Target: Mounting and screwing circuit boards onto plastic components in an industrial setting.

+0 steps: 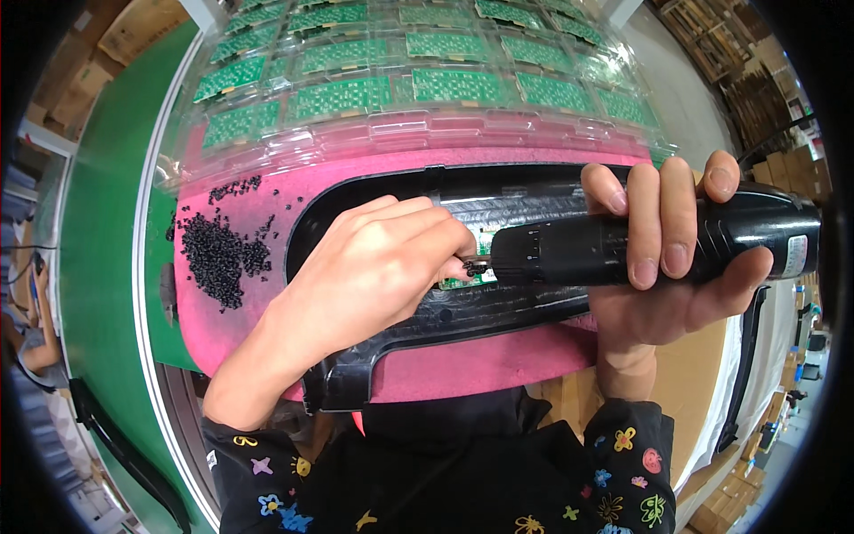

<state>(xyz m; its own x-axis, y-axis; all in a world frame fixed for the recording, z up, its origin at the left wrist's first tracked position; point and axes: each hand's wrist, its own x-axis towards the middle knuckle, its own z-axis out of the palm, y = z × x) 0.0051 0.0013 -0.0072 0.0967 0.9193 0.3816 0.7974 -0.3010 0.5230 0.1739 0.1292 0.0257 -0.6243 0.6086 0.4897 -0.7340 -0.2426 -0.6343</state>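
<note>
My right hand [663,240] is wrapped round a black cordless screwdriver [560,254], which lies level with its tip toward the left. At that tip, the fingers of my left hand [382,258] are pinched together on a few small black screws [476,266]. Just beneath them a green circuit board [459,284] shows in part, set in a long black plastic housing [356,191]. The left hand and the screwdriver cover much of the board and the housing's middle. Whether the bit touches a screw cannot be made out.
The housing rests on a pink mat [463,360]. A heap of small black screws [213,258] is spread on the mat's left side. Behind stand clear plastic trays [427,133] with several green circuit boards [454,86]. A curved black part [124,454] is at the lower left.
</note>
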